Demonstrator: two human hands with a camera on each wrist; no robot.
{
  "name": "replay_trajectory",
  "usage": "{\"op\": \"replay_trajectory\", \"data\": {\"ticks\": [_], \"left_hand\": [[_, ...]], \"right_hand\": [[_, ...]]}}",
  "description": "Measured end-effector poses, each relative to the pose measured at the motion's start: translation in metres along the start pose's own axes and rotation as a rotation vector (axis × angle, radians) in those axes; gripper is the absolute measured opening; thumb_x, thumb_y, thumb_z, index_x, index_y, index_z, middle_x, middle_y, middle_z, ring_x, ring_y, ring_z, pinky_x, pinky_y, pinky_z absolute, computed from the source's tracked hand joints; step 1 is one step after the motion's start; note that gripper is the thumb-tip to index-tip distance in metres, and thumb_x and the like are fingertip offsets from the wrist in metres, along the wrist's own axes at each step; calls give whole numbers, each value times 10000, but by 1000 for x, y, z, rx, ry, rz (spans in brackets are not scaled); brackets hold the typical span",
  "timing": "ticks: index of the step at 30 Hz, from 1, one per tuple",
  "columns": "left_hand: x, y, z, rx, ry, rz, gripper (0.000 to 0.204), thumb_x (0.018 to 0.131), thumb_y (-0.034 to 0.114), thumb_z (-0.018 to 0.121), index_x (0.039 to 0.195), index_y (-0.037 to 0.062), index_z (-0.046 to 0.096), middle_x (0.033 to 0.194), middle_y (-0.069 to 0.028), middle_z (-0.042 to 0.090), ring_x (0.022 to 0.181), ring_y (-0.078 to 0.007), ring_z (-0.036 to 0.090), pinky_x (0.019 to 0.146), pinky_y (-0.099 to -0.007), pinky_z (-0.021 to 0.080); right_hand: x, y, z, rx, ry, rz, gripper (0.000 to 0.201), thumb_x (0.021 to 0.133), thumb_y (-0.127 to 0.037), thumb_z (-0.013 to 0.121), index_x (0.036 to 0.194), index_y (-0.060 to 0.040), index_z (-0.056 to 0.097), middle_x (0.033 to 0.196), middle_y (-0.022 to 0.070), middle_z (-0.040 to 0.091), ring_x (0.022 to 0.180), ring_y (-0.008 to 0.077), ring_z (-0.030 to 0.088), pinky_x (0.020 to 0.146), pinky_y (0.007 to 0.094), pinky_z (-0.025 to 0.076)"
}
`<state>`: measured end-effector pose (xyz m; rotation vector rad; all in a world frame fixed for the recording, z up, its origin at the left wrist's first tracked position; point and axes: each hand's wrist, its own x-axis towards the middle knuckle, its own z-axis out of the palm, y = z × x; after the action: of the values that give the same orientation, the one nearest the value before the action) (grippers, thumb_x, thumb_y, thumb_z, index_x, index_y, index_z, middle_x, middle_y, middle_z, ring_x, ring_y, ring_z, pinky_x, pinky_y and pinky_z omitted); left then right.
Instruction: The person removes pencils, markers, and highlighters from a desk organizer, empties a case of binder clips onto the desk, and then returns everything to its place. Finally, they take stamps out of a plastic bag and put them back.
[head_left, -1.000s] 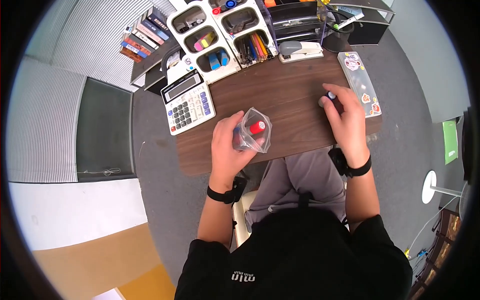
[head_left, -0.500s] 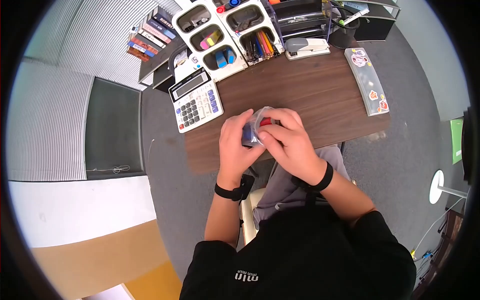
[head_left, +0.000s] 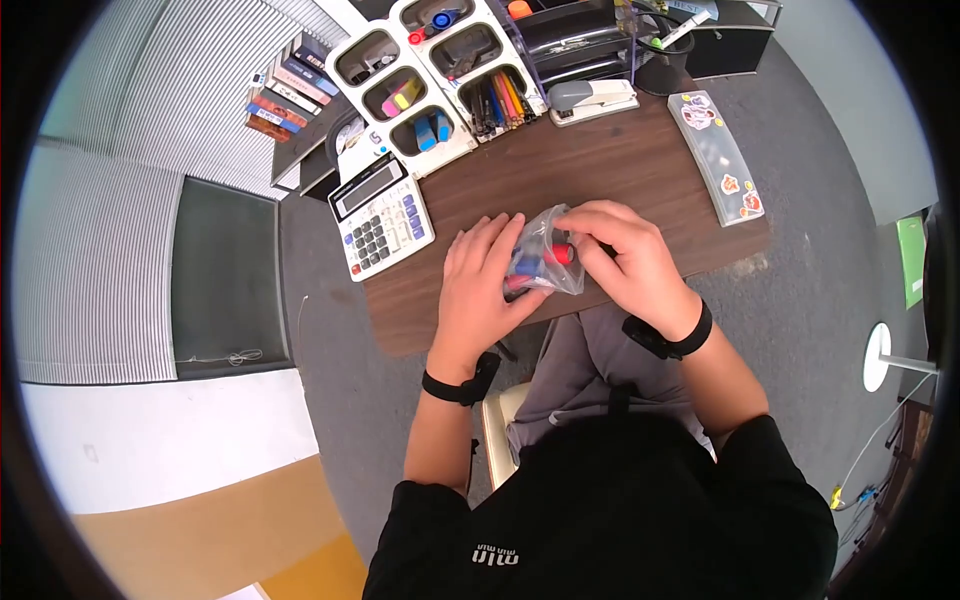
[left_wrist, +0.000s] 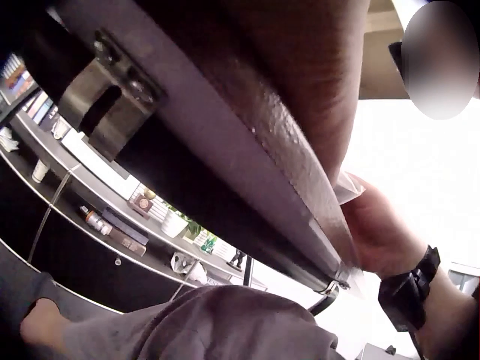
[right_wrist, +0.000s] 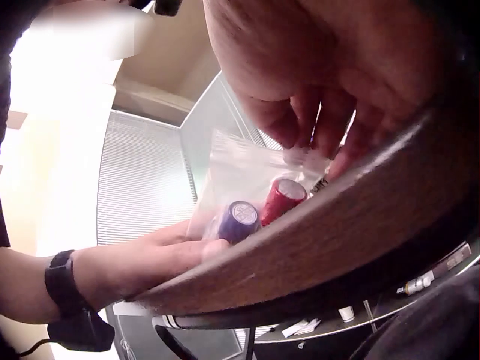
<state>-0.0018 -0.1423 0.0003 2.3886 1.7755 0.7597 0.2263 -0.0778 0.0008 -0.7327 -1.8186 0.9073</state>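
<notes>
A clear plastic bag (head_left: 548, 236) lies at the near side of the table, with a red cylinder (head_left: 563, 254) at its right end and blue and red items deeper inside. My left hand (head_left: 478, 290) holds the bag's left side between fingers and thumb. At the mouth, the bent fingers and thumb of my right hand (head_left: 638, 268) pinch the plastic. Seen from the right wrist, a blue-ended cylinder (right_wrist: 241, 218) and a red one (right_wrist: 286, 196) lie side by side in the bag, below my right hand (right_wrist: 330, 67). The table edge hides most of the bag in the left wrist view.
On the left stands a calculator (head_left: 384, 222); behind it is a white organizer (head_left: 447, 157) with pens and markers. A stapler (head_left: 592, 102) is at the back, and a stickered translucent case (head_left: 717, 160) lies along the right edge of the wooden table (head_left: 640, 160).
My right hand came from the table's right side with a small dark-sided cylinder, reached the bag's mouth, then drew slightly right. That cylinder no longer shows in my fingers. My left hand stayed at the bag.
</notes>
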Motion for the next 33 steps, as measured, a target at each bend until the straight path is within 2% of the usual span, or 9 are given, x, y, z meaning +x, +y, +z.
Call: {"op": "replay_trajectory", "data": {"ticks": [6, 11, 15, 16, 18, 19, 21, 28, 33], "left_hand": [[4, 21, -7, 237, -140, -20, 961, 826, 611, 757, 1583, 108, 444, 1521, -215, 517, 1419, -434, 468, 1186, -639, 308], [11, 30, -8, 312, -207, -69, 1026, 839, 650, 733, 1604, 61, 385, 1559, -245, 474, 1457, -446, 427, 1194, -648, 285], [16, 43, -4, 374, -230, -150, 1049, 839, 638, 745, 1603, 29, 365, 1600, -253, 425, 1495, -457, 382, 1201, -649, 270], [19, 47, -4, 367, -233, -144, 1049, 839, 638, 745, 1603, 29, 365, 1600, -253, 425, 1495, -457, 382, 1201, -649, 270], [24, 54, -3, 212, -159, 38, 1028, 837, 610, 760, 1595, 28, 382, 1616, -256, 404, 1511, -450, 365, 1205, -643, 272], [24, 55, 2, 206, -161, 31, 1028, 837, 610, 760, 1595, 28, 382, 1616, -256, 404, 1511, -450, 365, 1205, -643, 272], [25, 55, 13, 149, -220, 159, 1011, 831, 593, 773, 1588, 34, 402, 1633, -254, 381, 1517, -439, 364, 1198, -631, 299], [27, 63, 17, 183, -245, 124, 1044, 802, 615, 787, 1590, 45, 408, 1654, -245, 352, 1517, -431, 370, 1187, -602, 343], [33, 61, 18, 142, -206, 141, 1036, 783, 601, 809, 1580, 58, 431, 1626, -249, 399, 1495, -433, 398, 1187, -592, 345]], "right_hand": [[-11, 2, -2, -226, 29, -38, 137, 885, -113, 748, 996, -33, 750, 1059, 122, 714, 1031, 348, 646, 913, 423, 529], [-11, 8, -1, -170, 118, 65, 107, 861, -126, 766, 889, -31, 725, 1030, 102, 706, 998, 334, 632, 904, 428, 516], [-13, 10, -14, -418, 134, 45, 104, 867, -114, 766, 887, -27, 712, 1067, 121, 701, 1014, 343, 626, 915, 425, 504], [-14, 12, -16, -503, 139, 43, 106, 861, -111, 763, 874, -27, 700, 1061, 121, 700, 1004, 346, 622, 912, 428, 500], [-12, 16, -21, -509, 137, 39, 103, 863, -125, 752, 851, -39, 695, 1029, 101, 700, 999, 339, 620, 901, 436, 499], [-12, 17, -22, -508, 134, 30, 106, 864, -139, 740, 827, -52, 690, 998, 82, 699, 993, 332, 619, 891, 444, 499], [-12, 18, -25, -477, 121, 29, 103, 867, -136, 736, 836, -52, 687, 985, 85, 699, 983, 336, 620, 888, 444, 497], [-13, 22, -23, -430, 145, 58, 101, 874, -129, 729, 879, -44, 674, 964, 101, 698, 938, 354, 625, 873, 442, 504], [-15, 23, -19, -442, 215, -9, 115, 863, -126, 747, 884, -39, 675, 975, 108, 699, 947, 358, 629, 857, 441, 511]]}}
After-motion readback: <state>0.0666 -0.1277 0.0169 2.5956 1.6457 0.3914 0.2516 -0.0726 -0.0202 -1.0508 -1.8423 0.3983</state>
